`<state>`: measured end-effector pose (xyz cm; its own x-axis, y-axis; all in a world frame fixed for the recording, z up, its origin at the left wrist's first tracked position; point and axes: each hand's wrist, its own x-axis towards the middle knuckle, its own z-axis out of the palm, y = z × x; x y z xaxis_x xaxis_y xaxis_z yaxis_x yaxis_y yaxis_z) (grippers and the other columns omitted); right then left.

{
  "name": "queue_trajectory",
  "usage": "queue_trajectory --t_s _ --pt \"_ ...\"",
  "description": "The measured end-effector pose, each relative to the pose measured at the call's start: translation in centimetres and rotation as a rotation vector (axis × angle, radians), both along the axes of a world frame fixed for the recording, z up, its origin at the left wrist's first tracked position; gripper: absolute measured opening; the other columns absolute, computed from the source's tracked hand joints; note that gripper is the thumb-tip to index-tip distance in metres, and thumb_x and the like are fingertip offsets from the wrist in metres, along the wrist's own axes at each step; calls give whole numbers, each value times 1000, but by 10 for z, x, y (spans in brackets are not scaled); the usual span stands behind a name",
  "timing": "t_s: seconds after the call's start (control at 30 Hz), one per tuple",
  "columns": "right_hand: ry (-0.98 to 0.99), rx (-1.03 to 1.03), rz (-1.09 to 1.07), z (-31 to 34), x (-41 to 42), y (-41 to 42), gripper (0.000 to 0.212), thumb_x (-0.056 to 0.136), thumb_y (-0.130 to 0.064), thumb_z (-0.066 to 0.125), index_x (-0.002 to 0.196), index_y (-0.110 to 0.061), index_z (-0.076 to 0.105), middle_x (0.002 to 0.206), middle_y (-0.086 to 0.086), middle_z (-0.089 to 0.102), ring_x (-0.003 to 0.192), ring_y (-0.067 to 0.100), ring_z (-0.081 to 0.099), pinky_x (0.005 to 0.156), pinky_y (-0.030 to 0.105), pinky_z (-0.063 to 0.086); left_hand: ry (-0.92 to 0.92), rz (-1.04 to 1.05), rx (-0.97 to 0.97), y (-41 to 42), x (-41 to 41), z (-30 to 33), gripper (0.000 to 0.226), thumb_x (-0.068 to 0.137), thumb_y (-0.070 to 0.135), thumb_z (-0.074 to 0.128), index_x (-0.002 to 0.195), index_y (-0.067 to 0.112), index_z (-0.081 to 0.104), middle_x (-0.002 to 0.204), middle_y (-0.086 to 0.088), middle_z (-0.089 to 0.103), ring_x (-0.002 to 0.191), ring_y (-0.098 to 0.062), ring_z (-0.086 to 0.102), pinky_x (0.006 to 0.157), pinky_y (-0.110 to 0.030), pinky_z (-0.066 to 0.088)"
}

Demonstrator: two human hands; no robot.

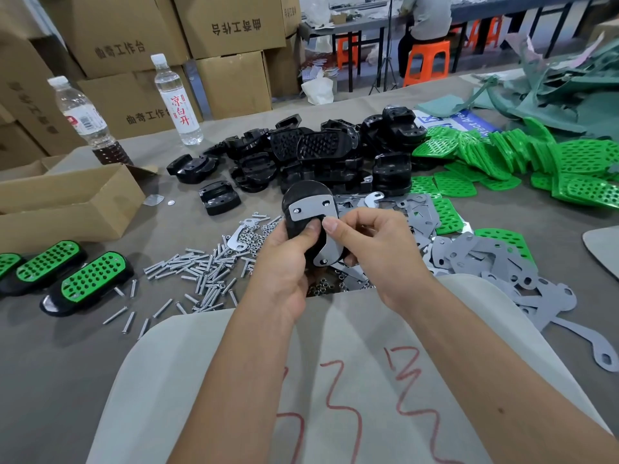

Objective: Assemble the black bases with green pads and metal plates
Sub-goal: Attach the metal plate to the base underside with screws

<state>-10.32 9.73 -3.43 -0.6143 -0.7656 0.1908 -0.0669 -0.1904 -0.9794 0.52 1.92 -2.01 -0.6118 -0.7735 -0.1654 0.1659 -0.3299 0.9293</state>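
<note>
My left hand (284, 262) grips a black base (303, 195) held upright over the table, thumb pressed on its face. A metal plate (310, 211) lies against that base. My right hand (375, 239) pinches the plate's lower part (330, 252) with thumb and curled fingers. Behind them lies a pile of black bases (318, 152). Green pads (495, 152) are heaped at the right. Loose metal plates (485, 259) spread at the right of my hands. Three finished bases with green pads (90, 279) lie at the left edge.
Several screws (197, 272) and small nuts (254, 236) are scattered left of my hands. An open cardboard box (67, 199) sits at the left, with two water bottles (177, 98) behind it. Stacked cartons stand at the back, and a seated person (425, 25) is far off.
</note>
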Motion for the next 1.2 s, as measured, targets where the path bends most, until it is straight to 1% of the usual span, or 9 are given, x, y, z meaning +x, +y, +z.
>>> queue_trajectory --t_s 0.1,0.3,0.47,0.63,0.8,0.9,1.0,1.07,1.2 --pt "-13 5 18 -1 -2 0 37 93 -20 78 78 9 64 68 15 53 61 22 46 53 24 46 7 39 -16 2 -1 0 21 104 9 57 104 22 73 100 -4 80 79 -20 76 64 -37 63" --pt "-56 12 61 -1 -3 0 37 91 -21 80 76 9 64 69 13 56 65 21 49 56 25 49 18 48 16 3 -2 0 22 104 8 56 101 22 73 103 -6 79 82 -22 75 78 -44 61" --pt "-93 53 97 0 -5 0 30 91 -21 80 66 -9 68 61 0 60 62 17 52 57 26 49 8 73 24 5 -4 0 21 104 8 56 101 21 73 100 -4 79 81 -20 74 81 -45 60" --pt "-219 95 134 -2 -3 -1 41 93 -22 77 54 -19 65 55 -8 59 53 6 54 54 22 48 7 160 -14 12 -8 -3 18 102 7 60 105 18 74 112 -10 78 97 -33 73 93 -58 56" --pt "-240 96 60 0 3 -1 36 92 -23 79 58 -16 71 61 1 66 52 9 58 53 22 51 -5 115 -5 7 -7 -4 16 103 8 59 103 15 73 92 -7 78 73 -21 73 61 -34 60" --pt "-177 80 -26 -1 6 -1 31 94 -24 77 71 -5 70 67 9 67 59 15 62 59 30 57 -42 53 -39 5 -5 -4 14 103 11 60 110 11 72 99 -10 77 78 -23 71 71 -40 59" --pt "-166 96 -57 0 4 -1 32 97 -23 74 69 -7 68 62 7 66 57 13 63 57 31 57 -105 20 -108 5 -3 -5 19 99 11 66 118 9 71 107 -12 77 87 -26 71 82 -47 59" --pt "-188 104 -55 1 3 0 33 97 -21 73 69 -6 67 62 7 64 57 14 62 54 30 56 -153 -4 -143 4 -1 -5 20 97 11 69 117 11 71 104 -10 78 90 -29 73 84 -46 60" --pt "-201 123 -54 0 3 0 31 99 -20 71 72 -5 66 65 10 63 58 16 62 53 30 55 -261 -29 -272 0 3 -5 17 95 15 73 110 24 73 108 -6 79 110 -35 71 104 -58 52"
